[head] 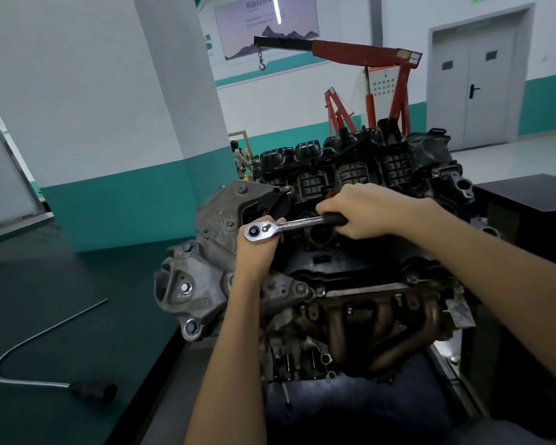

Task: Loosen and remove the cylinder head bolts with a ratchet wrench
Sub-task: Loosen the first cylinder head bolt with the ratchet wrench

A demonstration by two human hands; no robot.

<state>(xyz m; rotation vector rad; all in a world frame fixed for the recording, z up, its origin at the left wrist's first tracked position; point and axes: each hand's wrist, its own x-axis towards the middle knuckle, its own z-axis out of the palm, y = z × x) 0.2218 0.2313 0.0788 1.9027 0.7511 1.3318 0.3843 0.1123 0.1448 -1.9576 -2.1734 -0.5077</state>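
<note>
Both hands hold one ratchet wrench point(297, 223) on one engine point(353, 175): left hand point(256, 250) its head, right hand point(368, 213) its handle.

the right hand point(363, 213) grips the black handle of the ratchet wrench point(289, 226), which lies level over the top of the engine point(350, 274). the left hand point(259, 244) cups the wrench's chrome head from below. a bent metal rod point(39, 342) lies on the dark bench point(77, 284), with a red engine crane point(363, 53) behind.
</note>
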